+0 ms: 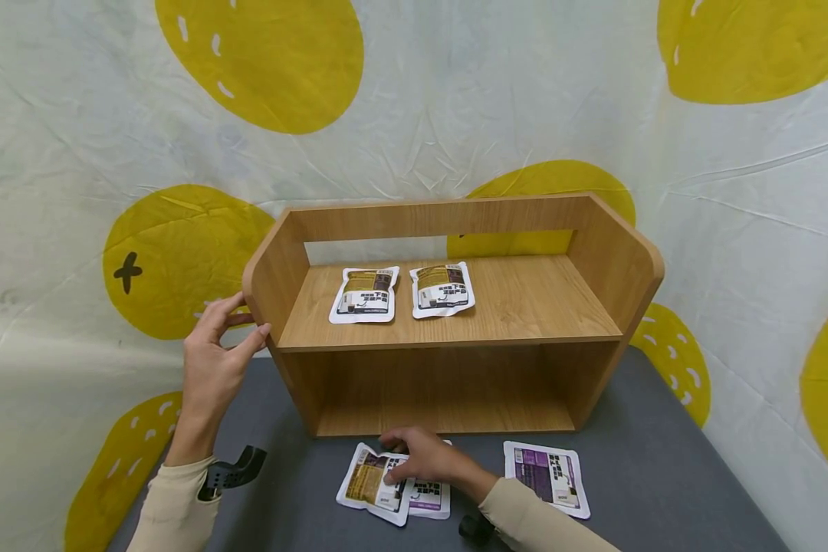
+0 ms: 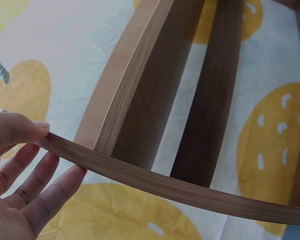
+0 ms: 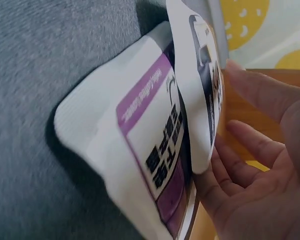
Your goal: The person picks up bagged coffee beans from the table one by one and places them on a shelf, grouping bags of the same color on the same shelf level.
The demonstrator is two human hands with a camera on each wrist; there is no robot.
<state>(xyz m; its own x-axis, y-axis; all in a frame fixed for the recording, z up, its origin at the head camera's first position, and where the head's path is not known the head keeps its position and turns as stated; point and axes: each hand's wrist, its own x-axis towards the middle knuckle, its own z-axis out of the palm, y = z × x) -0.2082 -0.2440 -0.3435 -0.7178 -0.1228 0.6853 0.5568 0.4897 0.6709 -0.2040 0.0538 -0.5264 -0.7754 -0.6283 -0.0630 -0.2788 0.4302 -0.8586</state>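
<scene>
A wooden two-tier shelf [image 1: 448, 343] stands on a dark grey table. At its left side panel [image 2: 140, 177], my left hand [image 1: 214, 360] pinches the edge between thumb and fingers. In front of the shelf, my right hand [image 1: 424, 460] grips the edge of a white pouch with a gold-brown label [image 1: 367, 477], thumb on top and fingers beneath. That pouch is tilted up and overlaps a white pouch with a purple label [image 3: 140, 120], which lies flat and partly hidden below it. Two gold-brown pouches, one on the left [image 1: 364, 295] and one beside it [image 1: 444, 290], lie on the upper board.
Another purple-labelled pouch [image 1: 548, 477] lies on the table [image 1: 662, 475], right of my right hand. Behind the shelf hangs a pale cloth [image 1: 421, 92] with large yellow shapes. Dark bands are strapped round both wrists.
</scene>
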